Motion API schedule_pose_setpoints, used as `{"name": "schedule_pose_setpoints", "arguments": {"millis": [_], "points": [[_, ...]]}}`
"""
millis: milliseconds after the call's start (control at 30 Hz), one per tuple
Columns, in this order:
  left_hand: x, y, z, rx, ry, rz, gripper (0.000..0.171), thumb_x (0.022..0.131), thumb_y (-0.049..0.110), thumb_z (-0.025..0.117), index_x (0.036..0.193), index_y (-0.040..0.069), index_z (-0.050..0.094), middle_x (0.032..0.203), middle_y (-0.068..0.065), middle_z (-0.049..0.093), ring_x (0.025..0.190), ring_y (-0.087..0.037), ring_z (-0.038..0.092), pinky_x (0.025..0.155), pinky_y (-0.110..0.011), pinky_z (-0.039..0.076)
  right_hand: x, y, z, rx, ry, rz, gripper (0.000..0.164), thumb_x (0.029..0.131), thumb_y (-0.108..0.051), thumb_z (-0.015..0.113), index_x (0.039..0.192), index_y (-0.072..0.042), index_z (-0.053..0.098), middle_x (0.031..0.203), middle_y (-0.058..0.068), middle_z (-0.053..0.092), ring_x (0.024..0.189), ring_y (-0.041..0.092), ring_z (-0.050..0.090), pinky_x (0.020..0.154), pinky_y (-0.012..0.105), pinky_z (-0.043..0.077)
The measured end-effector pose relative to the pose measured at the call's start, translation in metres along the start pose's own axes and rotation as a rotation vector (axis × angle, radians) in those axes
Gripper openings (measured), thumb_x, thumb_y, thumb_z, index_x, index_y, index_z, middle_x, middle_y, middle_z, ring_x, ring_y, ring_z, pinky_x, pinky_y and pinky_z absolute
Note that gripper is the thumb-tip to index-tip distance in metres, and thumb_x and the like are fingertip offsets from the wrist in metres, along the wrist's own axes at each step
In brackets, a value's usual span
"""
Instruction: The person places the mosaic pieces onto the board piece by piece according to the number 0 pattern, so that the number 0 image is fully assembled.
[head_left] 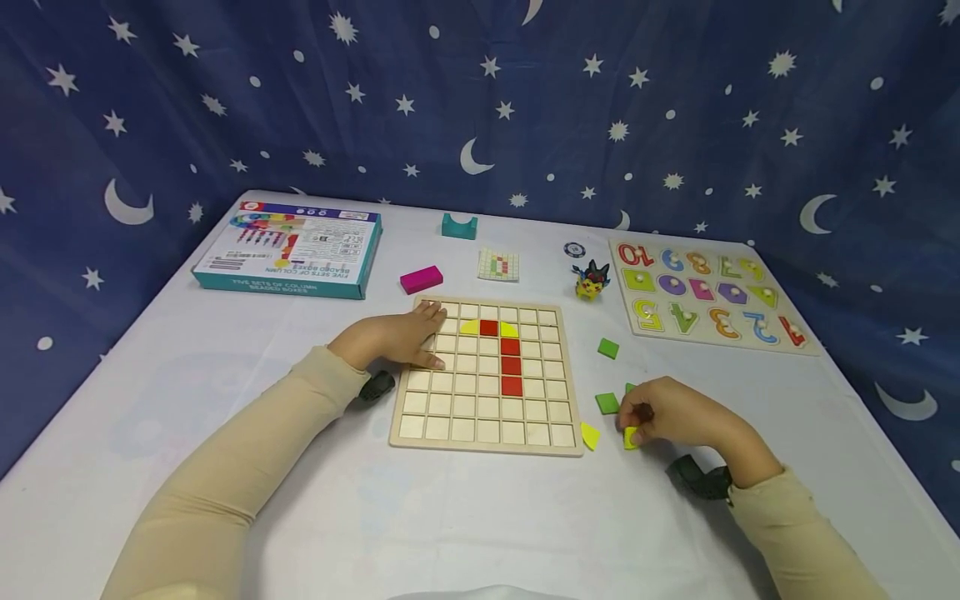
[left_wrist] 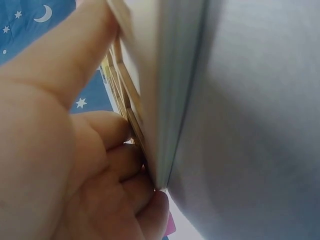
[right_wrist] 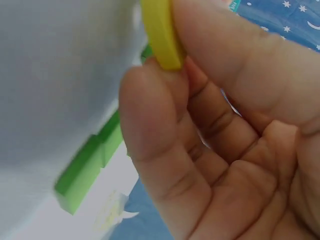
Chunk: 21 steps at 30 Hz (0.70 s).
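Observation:
A wooden grid board point(head_left: 487, 450) lies on the white table, with red square tiles point(head_left: 511, 366) and two rounded yellow tiles point(head_left: 469, 327) in its cells. My left hand point(head_left: 405, 337) rests on the board's left edge, thumb and fingers spread over the rim. In the right wrist view, a yellow tile point(right_wrist: 162, 35) is pinched between the thumb and fingers of my right hand point(head_left: 670, 414), right of the board. Green square tiles point(head_left: 607, 348) lie near that hand, one partly hidden behind it. Another yellow tile point(head_left: 590, 436) is beside the board's lower right corner.
Farther back stand a boxed bead set point(head_left: 292, 250), a magenta block point(head_left: 422, 280), a teal block point(head_left: 459, 227) and a small pattern card point(head_left: 498, 266). A chip point(head_left: 574, 249), a small figurine point(head_left: 592, 282) and a number puzzle point(head_left: 708, 292) are on the right. A starry curtain point(head_left: 480, 100) hangs behind.

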<state>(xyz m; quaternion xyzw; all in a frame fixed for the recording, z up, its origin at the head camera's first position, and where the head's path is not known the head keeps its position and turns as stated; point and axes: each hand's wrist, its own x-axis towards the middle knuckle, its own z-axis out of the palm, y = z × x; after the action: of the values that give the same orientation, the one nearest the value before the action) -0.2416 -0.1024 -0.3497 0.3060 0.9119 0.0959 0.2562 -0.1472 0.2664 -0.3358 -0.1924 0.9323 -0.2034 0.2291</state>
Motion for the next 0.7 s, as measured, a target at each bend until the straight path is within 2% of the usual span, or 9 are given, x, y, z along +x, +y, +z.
{"name": "schedule_pose_setpoints", "arguments": {"millis": [300,400,567,700], "points": [[0.0,0.0,0.0,0.003,-0.001,0.001,0.088,0.089,0.041,0.056,0.145,-0.007,0.007,0.152,-0.025,0.0,0.141,-0.036,-0.005,0.114,-0.047,0.008,0.01,-0.013,-0.012,-0.023,0.032,-0.106,0.016,0.074,-0.001,0.073,0.073,-0.014,0.064,0.071,-0.008,0.06,0.068,0.009,0.05,0.059,0.022,0.044],[-0.001,0.001,0.0,0.007,-0.003,-0.001,0.088,0.089,0.041,0.056,0.145,-0.007,0.006,0.152,-0.024,0.0,0.141,-0.036,-0.005,0.114,-0.047,0.008,0.019,-0.022,-0.013,-0.025,0.031,-0.136,0.015,0.075,-0.001,0.072,0.074,-0.014,0.064,0.071,-0.007,0.06,0.068,0.009,0.05,0.059,0.023,0.045],[0.0,0.001,0.0,0.019,-0.002,0.001,0.088,0.09,0.042,0.055,0.145,-0.007,0.007,0.152,-0.025,0.001,0.141,-0.037,-0.004,0.114,-0.046,0.008,0.038,-0.038,-0.011,0.027,-0.008,-0.139,0.013,0.076,-0.002,0.072,0.077,-0.012,0.065,0.073,-0.005,0.061,0.07,0.011,0.053,0.057,0.024,0.047],[-0.001,0.001,0.0,0.018,-0.002,-0.005,0.089,0.089,0.042,0.055,0.145,-0.007,0.006,0.152,-0.024,0.0,0.141,-0.036,-0.004,0.114,-0.046,0.008,0.054,-0.049,-0.007,0.023,-0.015,-0.174,0.012,0.076,-0.004,0.072,0.078,-0.013,0.066,0.074,-0.005,0.061,0.071,0.011,0.053,0.061,0.025,0.047]]}}
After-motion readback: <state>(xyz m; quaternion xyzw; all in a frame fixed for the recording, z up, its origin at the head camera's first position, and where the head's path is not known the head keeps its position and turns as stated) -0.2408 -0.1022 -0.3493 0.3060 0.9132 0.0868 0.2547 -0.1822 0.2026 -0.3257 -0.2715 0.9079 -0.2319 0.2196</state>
